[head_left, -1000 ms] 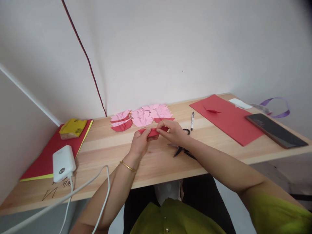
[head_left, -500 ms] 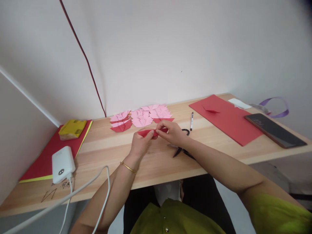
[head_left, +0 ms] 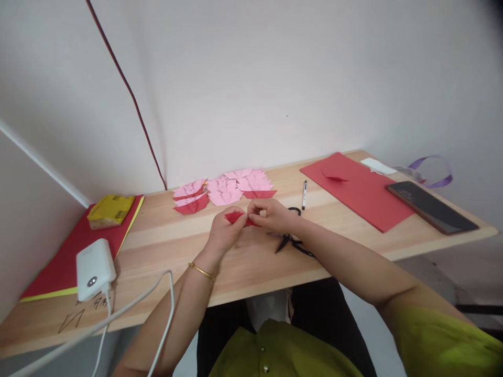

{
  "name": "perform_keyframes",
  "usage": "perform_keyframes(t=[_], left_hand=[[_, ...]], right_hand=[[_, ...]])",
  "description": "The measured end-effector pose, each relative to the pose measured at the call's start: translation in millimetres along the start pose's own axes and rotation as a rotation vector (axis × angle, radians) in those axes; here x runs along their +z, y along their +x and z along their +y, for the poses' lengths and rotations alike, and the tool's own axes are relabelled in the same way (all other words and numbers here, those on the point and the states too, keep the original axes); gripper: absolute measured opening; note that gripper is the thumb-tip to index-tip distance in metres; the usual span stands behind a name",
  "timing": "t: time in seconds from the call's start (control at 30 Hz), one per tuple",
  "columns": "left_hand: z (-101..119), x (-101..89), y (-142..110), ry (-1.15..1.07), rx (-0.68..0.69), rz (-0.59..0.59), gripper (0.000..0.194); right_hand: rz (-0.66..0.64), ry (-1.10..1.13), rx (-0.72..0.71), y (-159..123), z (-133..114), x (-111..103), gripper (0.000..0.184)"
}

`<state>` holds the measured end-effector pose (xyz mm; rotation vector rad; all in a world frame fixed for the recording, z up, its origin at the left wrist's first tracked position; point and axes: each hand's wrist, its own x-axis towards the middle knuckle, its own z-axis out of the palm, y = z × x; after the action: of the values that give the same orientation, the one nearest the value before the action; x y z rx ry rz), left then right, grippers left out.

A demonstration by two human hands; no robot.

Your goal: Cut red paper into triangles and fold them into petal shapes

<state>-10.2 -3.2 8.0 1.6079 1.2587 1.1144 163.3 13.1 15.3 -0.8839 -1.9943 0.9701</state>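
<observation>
Between my two hands, above the middle of the table, is a small folded piece of red paper (head_left: 234, 217). My left hand (head_left: 227, 231) pinches it from the left, thumb on top. On its other side my right hand (head_left: 270, 215) is closed with thumb and forefinger together at the paper; the fingers partly hide it. Black-handled scissors (head_left: 285, 242) lie on the table under my right forearm, partly covered by it. Just beyond my hands are pink cut-paper pieces (head_left: 225, 190) and red cut-paper pieces (head_left: 192, 204).
To the right lie a pen (head_left: 304, 195), a red paper stack (head_left: 363, 201) with a folded red scrap (head_left: 334, 177), and a phone (head_left: 432, 207). On the left, a yellow packet (head_left: 111, 211) and a cabled white power bank (head_left: 95, 269) rest at red sheets (head_left: 58, 262).
My hands stay on the red paper, but its right part, which stuck out past my right fingers, is now mostly hidden. The whole view has shifted slightly.
</observation>
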Motion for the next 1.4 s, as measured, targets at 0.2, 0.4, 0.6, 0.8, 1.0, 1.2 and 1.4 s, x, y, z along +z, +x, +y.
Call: perform_keyframes(t=[0.2, 0.4, 0.6, 0.8, 1.0, 1.2, 1.4], left_hand=[[0, 0.7, 1, -0.301, -0.114, -0.031, 0.021], [-7, 6.0, 2, -0.562, -0.235, -0.134, 0.027], [-9, 7.0, 3, -0.542, -0.232, -0.131, 0.026], [-7, 7.7, 2, -0.482, -0.205, -0.103, 0.029], [-8, 11.6, -2, -0.334, -0.194, -0.111, 0.03], [-9, 8.7, -2, -0.203, -0.203, -0.102, 0.026], [-9, 8.1, 2, -0.412, -0.176, 0.036, 0.029]], right_hand=[[-0.002, 0.087, 0.065, 2, 3, 0, 0.009], [0.068, 0.207, 0.068, 5, 4, 5, 0.013], [0.098, 0.19, 0.01, 4, 9, 11, 0.015], [0.104, 0.17, -0.038, 3, 11, 11, 0.019], [0.073, 0.112, -0.129, 2, 7, 10, 0.02], [0.062, 0.156, -0.036, 1, 7, 8, 0.022], [0.068, 0.202, 0.067, 3, 12, 4, 0.022]])
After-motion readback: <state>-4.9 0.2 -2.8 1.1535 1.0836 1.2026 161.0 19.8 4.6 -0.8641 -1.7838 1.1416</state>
